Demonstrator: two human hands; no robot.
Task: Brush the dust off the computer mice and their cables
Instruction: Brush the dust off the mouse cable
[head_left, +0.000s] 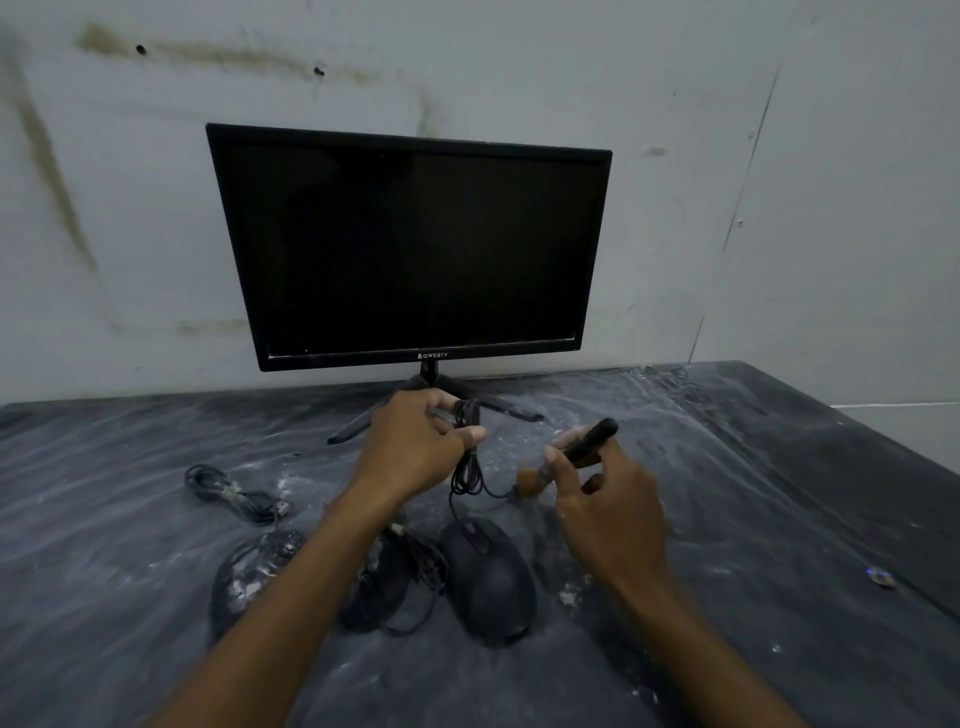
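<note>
1. Black cable, bundled in loops, hung from my left hand, whose fingers were curled round it above the middle of the tabletop.
2. My right hand pinched the dark handle of a brush, its brown bristles just beside the low end of the loops.
3. That cable ran down to a mouse lying nearer the front edge; a second mouse with a loose cable sat just left of it, and a third mouse, speckled white, lay further left.
4. I judged the lifted cable could tug its mouse across the dusty cover if I raised it higher.
5. Brushed dust might settle back on the mice below.
6. I saw no containers; a dark monitor stood at the back edge.
</note>
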